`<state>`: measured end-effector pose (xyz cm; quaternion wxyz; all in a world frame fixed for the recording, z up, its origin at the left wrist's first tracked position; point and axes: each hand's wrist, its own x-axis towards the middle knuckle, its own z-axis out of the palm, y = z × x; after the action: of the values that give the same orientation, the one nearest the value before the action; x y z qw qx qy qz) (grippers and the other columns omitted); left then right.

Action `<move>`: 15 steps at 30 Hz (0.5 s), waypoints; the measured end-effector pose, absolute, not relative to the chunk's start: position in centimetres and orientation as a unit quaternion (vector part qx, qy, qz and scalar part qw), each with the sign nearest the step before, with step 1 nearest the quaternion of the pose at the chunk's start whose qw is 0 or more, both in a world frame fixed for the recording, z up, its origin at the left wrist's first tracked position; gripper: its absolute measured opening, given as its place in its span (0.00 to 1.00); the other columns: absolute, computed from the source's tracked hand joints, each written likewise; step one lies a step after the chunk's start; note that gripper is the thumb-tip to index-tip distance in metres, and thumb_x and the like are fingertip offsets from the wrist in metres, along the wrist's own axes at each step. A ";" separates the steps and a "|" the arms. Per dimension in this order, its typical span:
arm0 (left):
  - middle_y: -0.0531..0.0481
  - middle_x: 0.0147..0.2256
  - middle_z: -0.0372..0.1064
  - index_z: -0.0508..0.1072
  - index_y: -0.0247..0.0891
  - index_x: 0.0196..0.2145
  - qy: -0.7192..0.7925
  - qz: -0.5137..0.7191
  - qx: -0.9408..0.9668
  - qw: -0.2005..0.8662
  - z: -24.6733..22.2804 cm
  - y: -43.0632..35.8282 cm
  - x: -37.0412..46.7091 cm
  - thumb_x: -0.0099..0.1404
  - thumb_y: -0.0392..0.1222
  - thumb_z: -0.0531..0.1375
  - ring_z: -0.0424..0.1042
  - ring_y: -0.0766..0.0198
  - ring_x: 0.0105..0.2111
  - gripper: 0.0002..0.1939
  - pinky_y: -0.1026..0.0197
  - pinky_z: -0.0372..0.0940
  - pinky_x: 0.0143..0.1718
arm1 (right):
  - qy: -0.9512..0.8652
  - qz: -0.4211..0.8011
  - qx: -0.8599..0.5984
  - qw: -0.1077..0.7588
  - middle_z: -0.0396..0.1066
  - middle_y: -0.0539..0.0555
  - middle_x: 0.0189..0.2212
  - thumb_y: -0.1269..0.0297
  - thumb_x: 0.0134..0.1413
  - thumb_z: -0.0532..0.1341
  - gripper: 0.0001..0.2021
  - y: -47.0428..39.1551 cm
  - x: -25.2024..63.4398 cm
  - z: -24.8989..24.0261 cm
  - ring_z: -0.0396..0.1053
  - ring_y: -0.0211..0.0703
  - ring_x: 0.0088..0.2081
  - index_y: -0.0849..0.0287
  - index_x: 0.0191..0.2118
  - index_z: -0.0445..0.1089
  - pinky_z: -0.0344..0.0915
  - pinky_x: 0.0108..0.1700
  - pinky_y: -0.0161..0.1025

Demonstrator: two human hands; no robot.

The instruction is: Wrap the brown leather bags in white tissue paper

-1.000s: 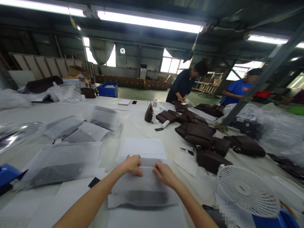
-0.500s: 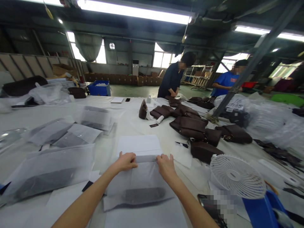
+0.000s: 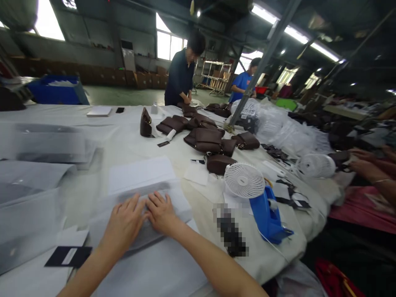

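My left hand (image 3: 127,218) lies palm down on a translucent plastic bag (image 3: 178,197), its fingers stretched out. Beside it, my right hand (image 3: 161,214) also presses flat on the bag, fingers spread and nearly touching the left ones. A dark item shows dimly through the plastic, mostly covered by my hands. Under the bag are white sheets (image 3: 140,173). To the left lie several more translucent bags (image 3: 49,142) with dark contents, blurred. A black card (image 3: 68,256) with a white label sits by my left forearm.
Several dark brown leather bags (image 3: 204,140) lie across the table (image 3: 130,136). On the right stand a white fan (image 3: 244,180) with a blue base (image 3: 269,218) and a pile of clear plastic (image 3: 284,128). A person (image 3: 181,74) works opposite; another person's hands (image 3: 366,163) are at the right.
My hands have moved from the bag's upper edge, where they gripped it apart, to lie flat and close together on it. The view has swung right.
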<state>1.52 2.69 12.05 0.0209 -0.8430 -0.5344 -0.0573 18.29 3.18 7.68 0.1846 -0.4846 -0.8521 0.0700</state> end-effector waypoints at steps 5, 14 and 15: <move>0.38 0.64 0.50 0.48 0.37 0.65 -0.562 0.040 -0.826 0.006 9.1 0.5 2.7 0.60 0.51 0.59 0.50 0.42 0.62 0.41 0.41 0.53 0.56 | -0.857 0.073 -0.479 0.174 0.55 0.60 0.63 0.60 0.66 0.45 0.21 3.0 18.5 8.3 0.47 0.53 0.64 0.56 0.62 0.52 0.49 0.59 0.62; 0.41 0.64 0.50 0.55 0.42 0.62 -0.560 0.071 -0.825 -0.024 9.5 1.7 2.6 0.58 0.50 0.59 0.52 0.44 0.61 0.36 0.32 0.43 0.59 | -0.808 0.078 -0.548 0.201 0.60 0.60 0.59 0.63 0.64 0.48 0.19 2.4 22.7 7.5 0.56 0.50 0.60 0.57 0.60 0.55 0.53 0.58 0.56; 0.41 0.64 0.50 0.55 0.43 0.62 -0.561 0.071 -0.824 -0.028 9.5 1.7 2.7 0.58 0.50 0.59 0.52 0.43 0.61 0.36 0.31 0.42 0.59 | -0.797 0.080 -0.562 0.205 0.64 0.60 0.56 0.64 0.64 0.49 0.18 2.2 24.1 7.2 0.60 0.50 0.57 0.57 0.58 0.58 0.54 0.57 0.54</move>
<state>2.70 1.70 9.53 -0.0280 -0.8241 -0.5613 0.0713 24.05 2.19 7.23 0.2052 -0.5623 -0.7971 0.0796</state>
